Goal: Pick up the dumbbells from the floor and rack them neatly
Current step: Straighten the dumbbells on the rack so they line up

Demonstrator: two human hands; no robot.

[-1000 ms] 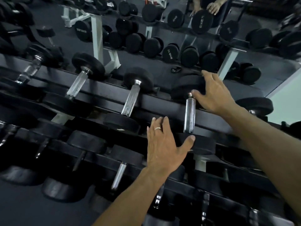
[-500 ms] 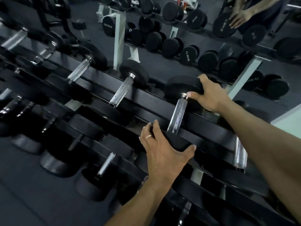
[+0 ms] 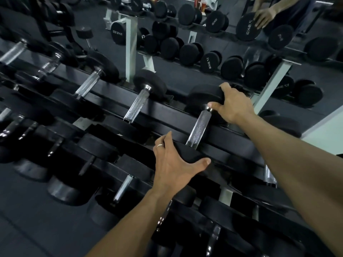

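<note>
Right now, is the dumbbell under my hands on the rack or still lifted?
On the rack. The dumbbell spans the top rails, left hand gripping its near head and right hand its far head.

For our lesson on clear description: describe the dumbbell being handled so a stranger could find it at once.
Start at the long black rack before the mirror and follow its top row rightward. The dumbbell is there with a bare steel handle. It alone has hands on it: the left hand on its near head, the right hand on its far head.
</note>
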